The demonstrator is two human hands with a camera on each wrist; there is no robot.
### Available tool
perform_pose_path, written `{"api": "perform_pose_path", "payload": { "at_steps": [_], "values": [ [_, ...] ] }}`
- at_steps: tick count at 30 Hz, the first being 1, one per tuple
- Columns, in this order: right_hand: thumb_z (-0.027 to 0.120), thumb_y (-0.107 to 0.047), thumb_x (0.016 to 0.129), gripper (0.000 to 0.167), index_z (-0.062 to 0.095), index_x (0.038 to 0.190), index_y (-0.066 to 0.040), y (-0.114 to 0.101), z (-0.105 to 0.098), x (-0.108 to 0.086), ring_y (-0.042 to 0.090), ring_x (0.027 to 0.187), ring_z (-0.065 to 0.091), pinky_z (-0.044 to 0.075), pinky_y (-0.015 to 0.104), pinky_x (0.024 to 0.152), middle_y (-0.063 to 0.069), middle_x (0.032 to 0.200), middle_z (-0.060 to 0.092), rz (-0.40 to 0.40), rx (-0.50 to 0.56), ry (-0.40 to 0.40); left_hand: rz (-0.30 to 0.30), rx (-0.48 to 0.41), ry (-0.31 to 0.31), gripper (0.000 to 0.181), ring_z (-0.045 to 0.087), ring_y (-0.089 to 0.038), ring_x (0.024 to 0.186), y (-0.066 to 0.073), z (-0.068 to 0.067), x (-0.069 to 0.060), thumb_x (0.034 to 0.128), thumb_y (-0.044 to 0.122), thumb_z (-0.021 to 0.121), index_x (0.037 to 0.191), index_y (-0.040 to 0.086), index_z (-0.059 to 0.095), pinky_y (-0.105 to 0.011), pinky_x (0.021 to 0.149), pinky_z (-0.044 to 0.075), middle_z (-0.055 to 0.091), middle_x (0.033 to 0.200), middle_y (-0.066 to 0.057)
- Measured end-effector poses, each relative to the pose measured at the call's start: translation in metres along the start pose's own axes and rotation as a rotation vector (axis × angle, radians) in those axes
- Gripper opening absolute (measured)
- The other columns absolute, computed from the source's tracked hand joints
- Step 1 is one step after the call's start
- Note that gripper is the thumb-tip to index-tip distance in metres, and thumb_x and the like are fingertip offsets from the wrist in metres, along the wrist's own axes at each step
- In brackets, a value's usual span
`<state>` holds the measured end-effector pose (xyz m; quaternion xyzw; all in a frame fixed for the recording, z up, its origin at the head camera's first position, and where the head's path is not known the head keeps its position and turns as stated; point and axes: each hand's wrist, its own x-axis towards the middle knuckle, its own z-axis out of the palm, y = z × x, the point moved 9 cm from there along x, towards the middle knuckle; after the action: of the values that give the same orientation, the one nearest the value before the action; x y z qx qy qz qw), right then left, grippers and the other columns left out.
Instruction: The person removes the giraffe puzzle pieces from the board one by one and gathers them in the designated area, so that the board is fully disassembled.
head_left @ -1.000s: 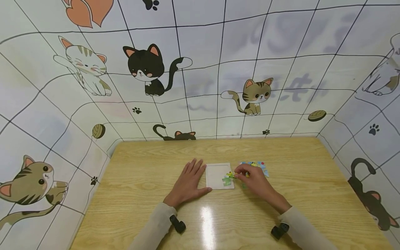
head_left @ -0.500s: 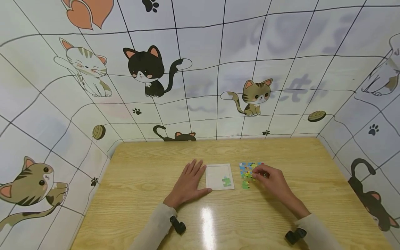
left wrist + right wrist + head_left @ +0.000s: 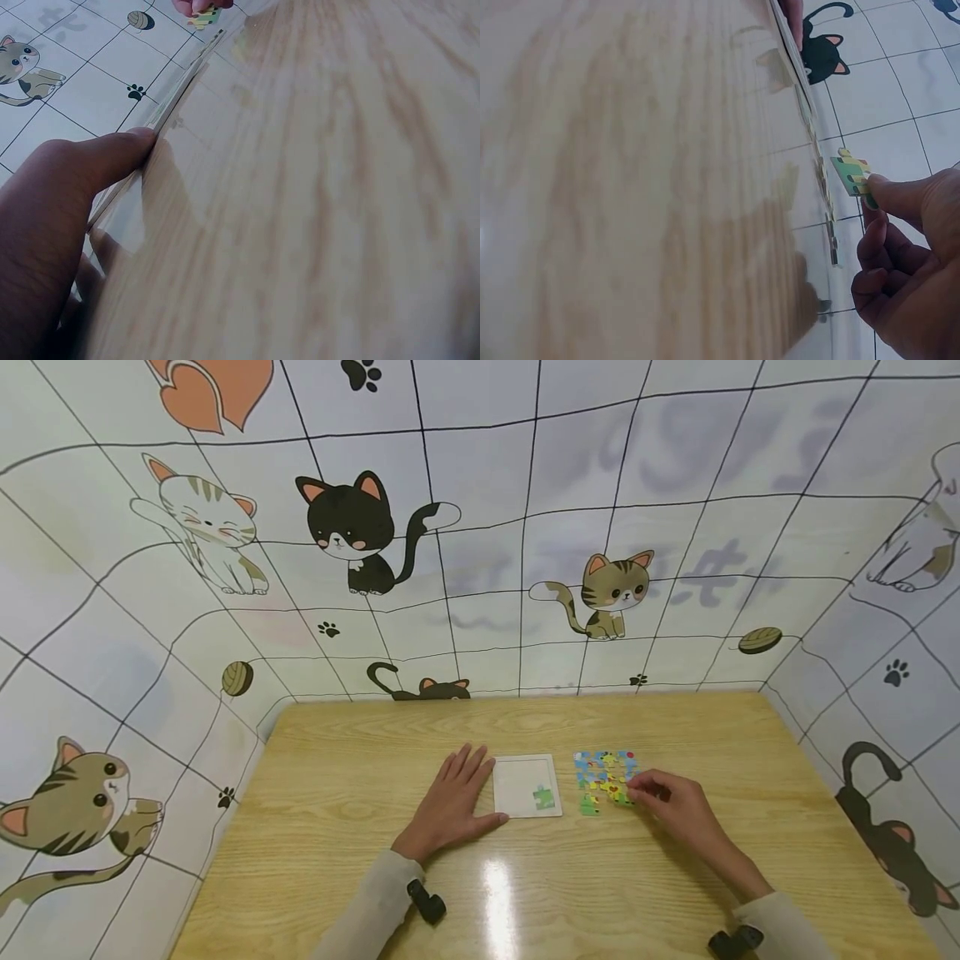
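My right hand (image 3: 678, 806) pinches a green and yellow jigsaw piece (image 3: 847, 176) between thumb and forefinger. It holds the piece raised above the table, at the right side of a group of jigsaw pieces (image 3: 592, 767). The other fingers of that hand curl in, as the right wrist view shows. Flat on the table, my left hand (image 3: 450, 797) has its fingers spread beside a square white puzzle tray (image 3: 513, 781). Its thumb touches the tray's edge. One green piece (image 3: 543, 797) lies in the tray's lower right part.
The pieces, mostly blue, yellow and green, lie just right of the tray on a light wooden table (image 3: 390, 735). White walls (image 3: 480, 552) with cartoon cats and grid lines stand behind the table and at both sides.
My right hand has moved from the tray's right edge rightward past the loose pieces, still pinching the jigsaw piece. More of the pieces now show. The left hand has stayed still.
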<state>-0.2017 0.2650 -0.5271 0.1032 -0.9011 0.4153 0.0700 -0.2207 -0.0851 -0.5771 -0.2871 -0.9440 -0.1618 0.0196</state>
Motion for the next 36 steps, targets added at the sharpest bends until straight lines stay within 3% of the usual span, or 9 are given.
{"api": "perform_pose_path", "payload": {
  "at_steps": [22, 29, 36],
  "values": [
    [0.082, -0.005, 0.099, 0.008, 0.080, 0.102, -0.012, -0.005, 0.016, 0.000, 0.005, 0.078, 0.065, 0.056, 0.025, 0.068, -0.005, 0.092, 0.077, -0.034, 0.016, -0.093, -0.022, -0.026, -0.026, 0.104, 0.005, -0.031, 0.172, -0.003, 0.004, 0.000, 0.0984, 0.081, 0.054, 0.175, 0.015, 0.032, -0.052, 0.138, 0.006, 0.017, 0.185, -0.006],
    [0.082, -0.003, 0.098, 0.010, 0.080, 0.101, -0.013, -0.008, 0.019, 0.004, 0.004, 0.083, 0.065, 0.057, 0.027, 0.072, -0.006, 0.095, 0.076, -0.071, -0.029, -0.111, 0.003, -0.016, 0.008, 0.106, 0.009, -0.034, 0.171, -0.003, 0.002, 0.003, 0.0982, 0.085, 0.049, 0.174, 0.013, 0.034, -0.057, 0.137, 0.012, 0.021, 0.184, -0.009],
    [0.084, -0.003, 0.096, 0.012, 0.080, 0.098, -0.015, -0.011, 0.021, 0.004, 0.002, 0.086, 0.067, 0.059, 0.028, 0.074, -0.010, 0.095, 0.076, -0.121, -0.094, -0.111, -0.009, -0.015, -0.010, 0.105, 0.008, -0.033, 0.171, -0.002, 0.002, 0.001, 0.0979, 0.082, 0.052, 0.175, 0.014, 0.032, -0.053, 0.138, 0.008, 0.018, 0.184, -0.008]
  ]
}}
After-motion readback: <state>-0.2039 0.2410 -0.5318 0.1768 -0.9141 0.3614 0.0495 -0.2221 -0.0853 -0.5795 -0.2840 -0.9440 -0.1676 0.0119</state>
